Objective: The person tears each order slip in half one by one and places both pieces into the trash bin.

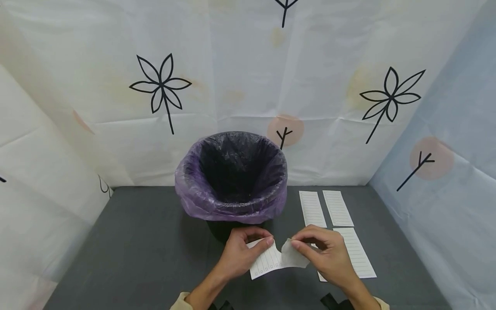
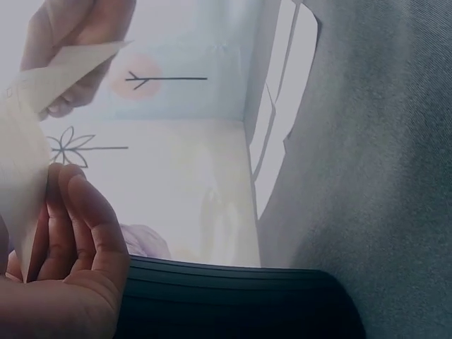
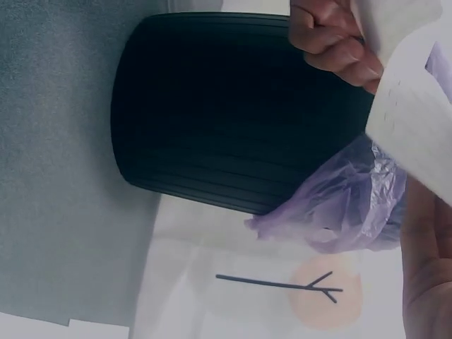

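A lined paper slip (image 1: 267, 261) is partly torn from its top edge, and its right part is bent over. My left hand (image 1: 244, 254) pinches its left part between thumb and fingers. With thumb and forefinger my right hand (image 1: 327, 254) pinches the bent part of the slip. Both hands are in front of the black bin (image 1: 218, 230), which has a purple bag (image 1: 232, 211) folded over its rim. The left wrist view shows the slip (image 2: 21, 155) between the left hand (image 2: 78, 247) and the right hand (image 2: 78, 49).
Several more lined slips lie on the dark table (image 1: 147, 249) at the right, among them a far slip (image 1: 338, 208) and a near slip (image 1: 355, 254). Printed cloth walls (image 1: 240, 64) stand behind and on both sides. A thin dark cord (image 1: 103, 186) hangs at the back left corner.
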The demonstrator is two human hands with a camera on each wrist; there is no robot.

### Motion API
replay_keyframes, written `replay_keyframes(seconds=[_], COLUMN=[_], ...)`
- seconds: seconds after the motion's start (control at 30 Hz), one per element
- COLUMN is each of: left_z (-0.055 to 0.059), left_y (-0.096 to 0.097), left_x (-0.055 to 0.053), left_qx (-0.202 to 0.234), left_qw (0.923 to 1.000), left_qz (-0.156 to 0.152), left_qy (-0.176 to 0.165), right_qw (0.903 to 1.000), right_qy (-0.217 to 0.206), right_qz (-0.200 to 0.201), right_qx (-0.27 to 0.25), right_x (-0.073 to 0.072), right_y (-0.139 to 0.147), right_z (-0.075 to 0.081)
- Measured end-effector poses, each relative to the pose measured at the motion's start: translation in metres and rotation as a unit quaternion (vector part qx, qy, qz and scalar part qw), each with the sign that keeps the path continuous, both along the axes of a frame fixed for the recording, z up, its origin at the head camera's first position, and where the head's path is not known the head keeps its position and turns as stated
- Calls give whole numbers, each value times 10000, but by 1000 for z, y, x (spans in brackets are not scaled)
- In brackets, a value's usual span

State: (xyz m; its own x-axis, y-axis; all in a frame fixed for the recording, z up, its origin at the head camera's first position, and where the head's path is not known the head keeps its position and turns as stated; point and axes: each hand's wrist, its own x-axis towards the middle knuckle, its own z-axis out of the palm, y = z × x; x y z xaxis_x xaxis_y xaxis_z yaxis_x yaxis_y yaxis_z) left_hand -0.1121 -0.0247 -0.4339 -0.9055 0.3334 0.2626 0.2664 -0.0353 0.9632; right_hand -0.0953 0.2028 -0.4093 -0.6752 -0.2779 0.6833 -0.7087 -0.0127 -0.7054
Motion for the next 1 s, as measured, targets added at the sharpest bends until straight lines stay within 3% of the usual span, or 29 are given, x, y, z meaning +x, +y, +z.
replay_keyframes(seconds=[0.13, 0.47, 0.63, 0.83, 1.0], left_z=[-4, -13, -13, -11, -1], left_y=[0, 1, 2, 1, 2], left_x=[-1, -3, -2, 0, 10], left_qx=[28, -124, -179, -267, -276], left_qw=[10000, 9990, 9986, 9979, 9975], left_qz=[31, 436, 475, 594, 410], left_qy=[23, -4, 135, -16, 501], right_qw=[9997, 9969, 9948, 9927, 9946], right_qy=[76, 402, 510, 591, 511], right_qz=[-63, -95, -320, -514, -425], right_qx=[-203, -675, -825, -914, -798], right_x=[1, 5, 7, 7, 6], right_y=[2, 5, 6, 5, 4], right_z=[2, 8, 13, 17, 16])
